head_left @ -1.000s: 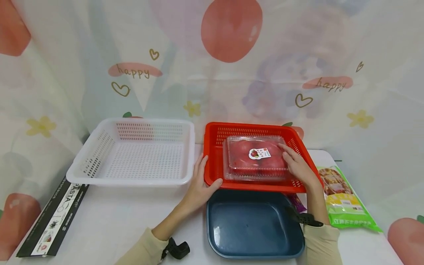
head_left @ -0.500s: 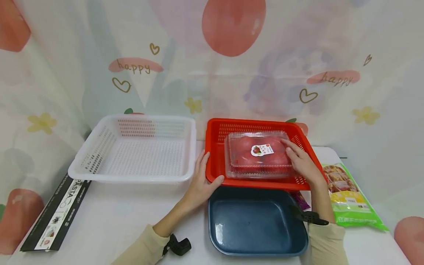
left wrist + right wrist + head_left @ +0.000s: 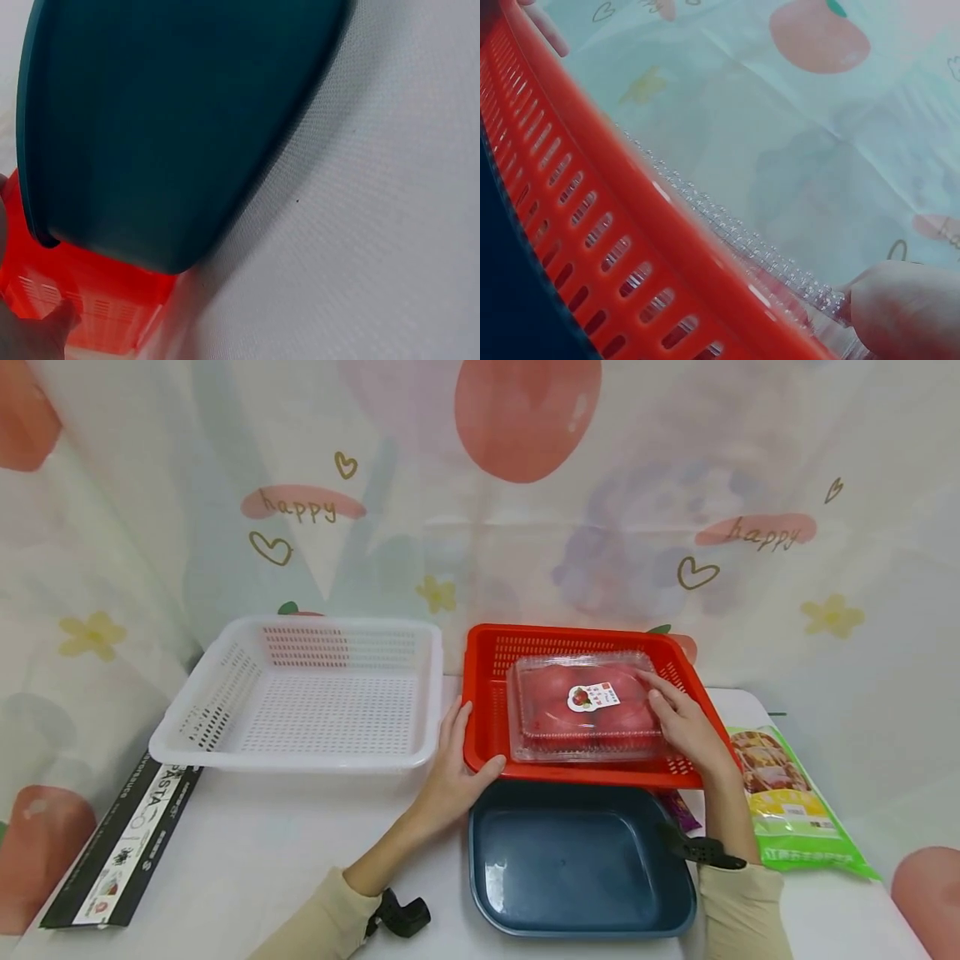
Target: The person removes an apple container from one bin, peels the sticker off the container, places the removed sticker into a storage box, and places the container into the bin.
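Observation:
A clear plastic clamshell box (image 3: 555, 714) of red fruit, with a white label on its lid, sits in the red perforated basket (image 3: 487, 718). My right hand (image 3: 693, 735) holds the box by its right side; in the right wrist view the thumb (image 3: 900, 307) lies against the box edge, and the other fingers are hidden. My left hand (image 3: 450, 777) rests at the basket's front left corner, fingers fairly straight along the outside and thumb at the front rim. The left wrist view shows part of this hand against the basket's red wall (image 3: 90, 300).
A white perforated basket (image 3: 322, 718) stands left of the red one. A dark blue tub (image 3: 577, 877) sits in front, a purple packet (image 3: 678, 812) partly hidden behind it. A green food bag (image 3: 802, 810) lies right; a black pasta box (image 3: 123, 852) lies left.
The camera view has shifted slightly. Both hands, the red basket and the fruit box keep their places relative to one another.

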`<state>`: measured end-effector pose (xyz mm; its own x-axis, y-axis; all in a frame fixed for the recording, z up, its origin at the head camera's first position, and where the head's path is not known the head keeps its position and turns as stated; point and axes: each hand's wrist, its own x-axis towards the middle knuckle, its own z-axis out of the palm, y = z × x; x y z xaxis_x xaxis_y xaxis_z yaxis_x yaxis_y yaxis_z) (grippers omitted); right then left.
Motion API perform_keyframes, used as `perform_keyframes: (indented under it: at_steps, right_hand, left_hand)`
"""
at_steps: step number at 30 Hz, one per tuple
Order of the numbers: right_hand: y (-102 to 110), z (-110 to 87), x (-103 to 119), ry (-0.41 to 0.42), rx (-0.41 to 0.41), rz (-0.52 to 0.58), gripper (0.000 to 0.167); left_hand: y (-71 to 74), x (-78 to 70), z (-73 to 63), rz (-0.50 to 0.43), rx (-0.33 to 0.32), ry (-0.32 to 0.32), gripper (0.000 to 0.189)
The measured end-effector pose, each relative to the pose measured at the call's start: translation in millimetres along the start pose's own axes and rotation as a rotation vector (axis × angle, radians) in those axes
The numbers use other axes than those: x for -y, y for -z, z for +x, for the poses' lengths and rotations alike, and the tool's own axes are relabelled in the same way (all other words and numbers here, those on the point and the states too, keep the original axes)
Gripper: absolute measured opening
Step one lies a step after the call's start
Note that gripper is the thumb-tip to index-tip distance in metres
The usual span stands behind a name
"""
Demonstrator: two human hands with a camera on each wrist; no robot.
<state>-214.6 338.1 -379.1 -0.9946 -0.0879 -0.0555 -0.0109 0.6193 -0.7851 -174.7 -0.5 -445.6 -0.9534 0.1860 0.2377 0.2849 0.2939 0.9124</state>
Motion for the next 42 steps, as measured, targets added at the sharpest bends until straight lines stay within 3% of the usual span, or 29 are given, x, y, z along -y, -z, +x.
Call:
perform_keyframes:
  at_steps: [15,30,31,42]
  right_hand:
    - [-2,0.5,5,0.004,-0.099,0.004,0.059]
    - [1,2.3,2,0.021,-0.115,0.000,0.056]
    - [1,2.3,3,0.021,-0.115,0.002,0.056]
    - [1,-1.7,4,-0.036,-0.121,0.057,0.060]
  left_hand:
    - [3.7,-0.3,2.3,0.023,0.002,-0.006,0.089]
    - [3.3,-1.6,-0.7,-0.064,0.027,0.011,0.091]
    - [5.2,-7.7,-2.0,-0.065,0.032,0.014,0.091]
    - [2.5,-1.2,-1.7,-0.037,0.012,-0.002,0.093]
